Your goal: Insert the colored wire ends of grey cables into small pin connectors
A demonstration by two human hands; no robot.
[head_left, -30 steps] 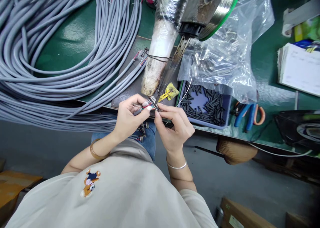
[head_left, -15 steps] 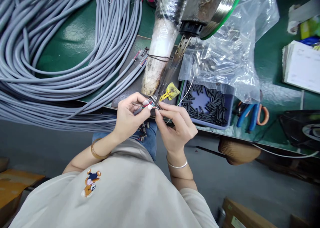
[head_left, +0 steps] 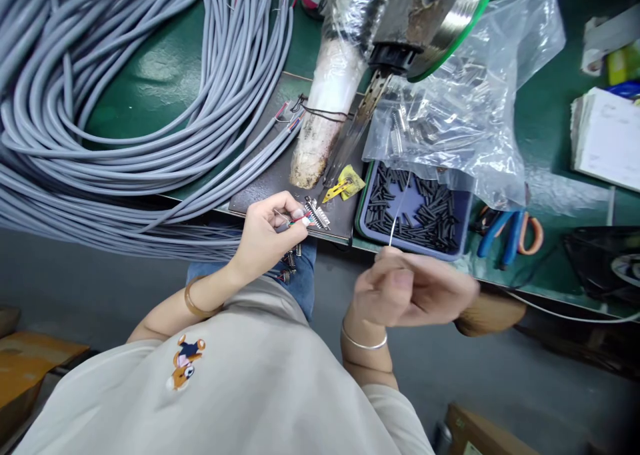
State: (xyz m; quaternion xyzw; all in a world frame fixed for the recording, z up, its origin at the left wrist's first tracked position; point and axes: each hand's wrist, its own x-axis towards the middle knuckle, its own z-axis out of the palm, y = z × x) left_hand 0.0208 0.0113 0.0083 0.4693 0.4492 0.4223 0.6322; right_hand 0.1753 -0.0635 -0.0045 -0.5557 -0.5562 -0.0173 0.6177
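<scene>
Grey cables [head_left: 165, 155] loop across the bench at far left, some running behind the left hand [head_left: 270, 232]. That hand's thumb and forefinger are pinched together on a few thin coloured wires [head_left: 312, 222]. The connector [head_left: 319, 215] lies just beyond those fingertips, to their right, its row of pins facing the wires — whether the fingers touch its body I cannot tell. The soldering iron [head_left: 377, 95] slants down from above, its lower end near the connector, with a yellow piece [head_left: 340, 187] just beside it. Further right, the right hand [head_left: 413, 287] is well apart from the connector, its fingers blurred but curled closed on a thin white strand [head_left: 394, 225] that rises across the blue tray [head_left: 465, 222].
</scene>
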